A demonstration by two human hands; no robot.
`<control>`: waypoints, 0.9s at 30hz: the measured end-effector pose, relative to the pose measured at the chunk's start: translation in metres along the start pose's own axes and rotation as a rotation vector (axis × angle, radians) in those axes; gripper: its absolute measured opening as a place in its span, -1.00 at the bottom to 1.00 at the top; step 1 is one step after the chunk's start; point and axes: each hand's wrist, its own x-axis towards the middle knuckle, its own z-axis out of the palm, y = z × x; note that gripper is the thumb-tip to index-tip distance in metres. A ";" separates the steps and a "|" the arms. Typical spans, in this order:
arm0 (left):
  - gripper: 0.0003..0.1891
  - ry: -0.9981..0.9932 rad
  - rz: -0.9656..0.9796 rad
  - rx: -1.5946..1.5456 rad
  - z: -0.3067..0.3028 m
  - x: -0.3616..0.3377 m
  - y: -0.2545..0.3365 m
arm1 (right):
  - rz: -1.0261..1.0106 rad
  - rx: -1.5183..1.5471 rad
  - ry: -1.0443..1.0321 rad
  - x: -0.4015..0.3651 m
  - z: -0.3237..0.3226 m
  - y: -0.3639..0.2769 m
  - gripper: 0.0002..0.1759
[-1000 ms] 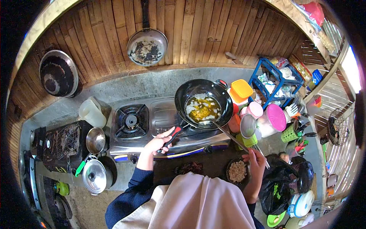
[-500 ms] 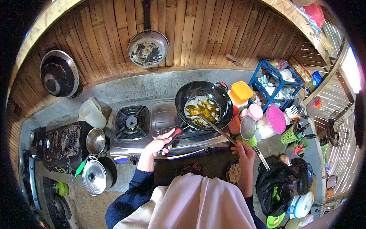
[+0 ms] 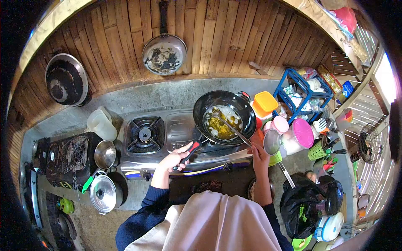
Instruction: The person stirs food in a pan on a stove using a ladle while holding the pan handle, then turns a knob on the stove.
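A black wok (image 3: 201, 109) stands on the right burner of the gas stove (image 3: 178, 125). Yellow oil with pale chopped pieces (image 3: 226, 121) and some yellow-brown paste lies in its bottom. My left hand (image 3: 172, 161) is closed around the wok's black and red handle (image 3: 188, 154). In my right hand (image 3: 260, 155) is a long metal spatula (image 3: 238, 133), gripped near its end. Its head rests in the oil toward the far left part of the wok's bottom and is partly hidden by the food.
Left of the wok is a bare burner (image 3: 145, 134). A strainer (image 3: 272, 142) with a metal handle lies close to my right hand. Beside the wok stand orange tubs (image 3: 265, 104), a pink-lidded container (image 3: 302, 130) and a blue rack (image 3: 301, 90). A lidded pot (image 3: 104, 193) sits at the left.
My right hand has moved forward and slightly left, pushing the spatula's head deeper to the far side of the wok. The pale pieces have shifted. My left hand keeps its hold.
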 end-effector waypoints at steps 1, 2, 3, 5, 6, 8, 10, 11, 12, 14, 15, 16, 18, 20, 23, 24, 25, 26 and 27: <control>-0.50 -0.012 0.003 -0.012 -0.001 0.001 -0.001 | 0.001 -0.001 0.000 0.002 0.002 -0.001 -0.72; -0.50 -0.024 0.006 -0.025 -0.001 0.001 -0.001 | 0.016 0.038 0.015 0.004 0.003 -0.001 -0.72; -0.50 -0.024 0.005 -0.025 -0.001 0.001 -0.001 | 0.031 0.077 0.031 0.005 0.004 0.000 -0.72; -0.50 -0.008 0.006 -0.014 0.001 0.000 0.000 | 0.016 0.099 0.037 0.008 0.004 0.007 -0.72; -0.50 -0.008 0.007 -0.014 0.002 0.000 0.000 | 0.001 0.121 0.043 0.009 0.004 0.010 -0.71; -0.51 0.004 0.018 0.004 0.003 -0.001 0.001 | -0.010 0.141 0.059 0.010 0.007 0.014 -0.71; -0.51 0.000 0.015 -0.014 0.004 -0.002 0.001 | -0.020 0.160 0.076 0.009 0.006 0.013 -0.71; -0.51 -0.003 0.013 -0.031 0.004 -0.002 0.002 | 0.000 0.124 0.081 0.008 0.005 0.008 -0.71; -0.51 -0.003 0.014 -0.031 0.003 -0.002 0.002 | 0.020 0.088 0.084 0.007 0.004 0.005 -0.71; -0.50 -0.001 0.004 -0.041 0.003 -0.001 0.001 | 0.040 0.078 0.096 0.004 0.001 0.003 -0.71; -0.50 -0.001 0.003 -0.043 0.002 -0.001 0.001 | 0.061 0.067 0.109 0.003 -0.001 0.003 -0.70; -0.50 -0.006 0.007 -0.032 0.001 0.000 0.001 | 0.062 0.065 0.108 0.001 -0.004 0.005 -0.70; -0.50 -0.010 0.008 -0.025 -0.001 0.000 0.001 | 0.020 0.060 0.103 -0.003 -0.011 0.008 -0.70; -0.49 -0.008 0.011 -0.010 -0.002 0.002 0.000 | 0.014 0.020 0.094 -0.009 -0.019 0.007 -0.71; -0.47 -0.063 -0.007 -0.014 -0.009 0.006 -0.004 | 0.022 -0.029 0.095 -0.023 -0.023 -0.010 -0.74; -0.47 -0.064 -0.010 -0.018 -0.010 0.007 -0.005 | 0.035 -0.036 0.100 -0.029 -0.024 -0.021 -0.75; -0.47 -0.063 -0.006 -0.020 -0.010 0.007 -0.006 | 0.038 -0.040 0.098 -0.034 -0.026 -0.028 -0.75; -0.46 -0.061 -0.001 -0.021 -0.011 0.007 -0.006 | 0.073 -0.081 0.088 -0.039 -0.027 -0.034 -0.75; -0.47 -0.061 0.000 -0.018 -0.011 0.008 -0.006 | 0.107 -0.121 0.077 -0.044 -0.028 -0.040 -0.74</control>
